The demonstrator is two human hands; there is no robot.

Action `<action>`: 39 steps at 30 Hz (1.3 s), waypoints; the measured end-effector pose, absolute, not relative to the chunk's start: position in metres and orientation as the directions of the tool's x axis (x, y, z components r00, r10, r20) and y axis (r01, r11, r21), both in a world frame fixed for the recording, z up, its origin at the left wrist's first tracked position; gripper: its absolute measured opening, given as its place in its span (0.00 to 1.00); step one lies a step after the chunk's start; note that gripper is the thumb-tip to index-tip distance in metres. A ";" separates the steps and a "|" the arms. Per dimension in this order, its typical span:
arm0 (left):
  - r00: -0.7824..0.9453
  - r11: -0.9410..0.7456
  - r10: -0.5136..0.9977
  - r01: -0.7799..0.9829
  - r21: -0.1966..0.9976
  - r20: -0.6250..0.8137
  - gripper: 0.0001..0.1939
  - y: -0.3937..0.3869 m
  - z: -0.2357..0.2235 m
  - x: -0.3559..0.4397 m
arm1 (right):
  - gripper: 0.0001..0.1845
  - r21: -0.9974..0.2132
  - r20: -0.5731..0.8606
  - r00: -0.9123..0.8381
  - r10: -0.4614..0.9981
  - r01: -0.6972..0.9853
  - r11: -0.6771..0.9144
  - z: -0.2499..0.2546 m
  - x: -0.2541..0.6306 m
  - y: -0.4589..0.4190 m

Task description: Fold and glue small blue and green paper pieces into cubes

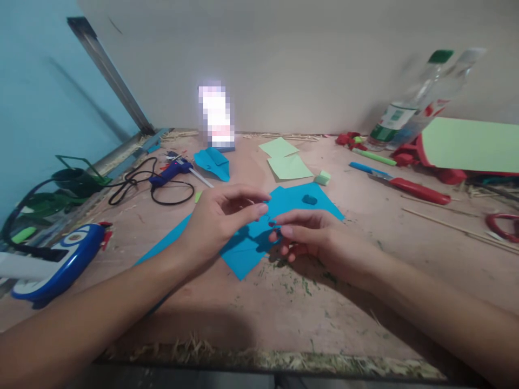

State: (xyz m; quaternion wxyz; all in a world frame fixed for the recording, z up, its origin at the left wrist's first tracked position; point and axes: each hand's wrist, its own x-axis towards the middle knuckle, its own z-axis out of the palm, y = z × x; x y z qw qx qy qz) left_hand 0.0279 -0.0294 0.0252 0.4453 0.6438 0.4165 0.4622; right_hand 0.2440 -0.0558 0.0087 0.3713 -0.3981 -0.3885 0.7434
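Observation:
My left hand (237, 210) hovers above a blue paper sheet (243, 265), its fingers curled and thumb tip close to the forefinger. Whatever it may hold is too small to make out. Just to its right, my right hand (312, 235) pinches a tiny dark piece with a reddish spot (273, 223) between thumb and forefinger; its kind is unclear. Behind the right hand, a small dark teal piece (310, 200) lies on the blue paper. A small light green paper block (323, 178) sits just past the sheet.
Beyond lie light green paper squares (290, 167), a crumpled blue paper (213, 163) and a lit phone (217, 116). On the left are a blue glue gun (172, 172) and a blue-white device (77, 254). To the right are a red-handled cutter (421, 190), sticks (454, 229) and bottles (393, 121).

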 end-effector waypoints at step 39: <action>0.307 -0.251 0.930 0.129 0.960 0.202 0.03 -0.034 0.021 0.031 | 0.08 -0.848 -0.331 -0.418 0.846 -0.262 -0.461 0.013 0.242 -0.053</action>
